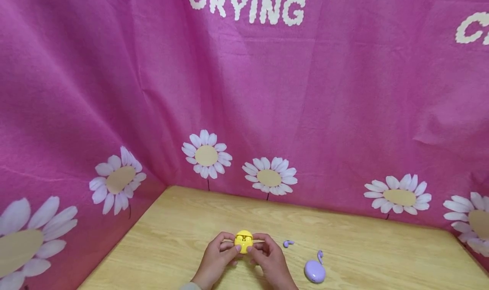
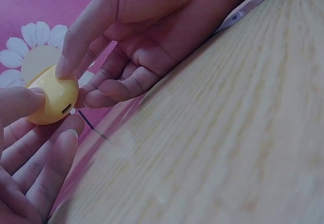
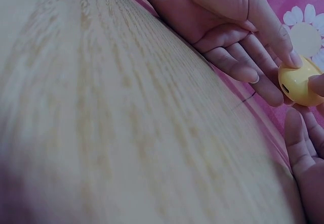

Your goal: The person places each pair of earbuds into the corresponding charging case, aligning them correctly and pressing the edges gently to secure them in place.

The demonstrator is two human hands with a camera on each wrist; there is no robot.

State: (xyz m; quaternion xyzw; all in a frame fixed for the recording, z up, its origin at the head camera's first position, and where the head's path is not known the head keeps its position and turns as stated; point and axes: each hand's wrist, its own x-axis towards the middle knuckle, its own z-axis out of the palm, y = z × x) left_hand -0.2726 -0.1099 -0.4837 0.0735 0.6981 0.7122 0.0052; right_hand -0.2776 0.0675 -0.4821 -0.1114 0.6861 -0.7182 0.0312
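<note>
Yellow earbud case, lid raised, is held above the surface, well in from its far edge, pinched by thumb and bent fingers of left hand and right hand. A light, level grip, thumbs below the lid, seems best. Purple case lies between right hand and right edge.

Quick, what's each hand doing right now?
Left hand: holding the yellow case by one side.
Right hand: holding the same yellow case by its other side.
</note>
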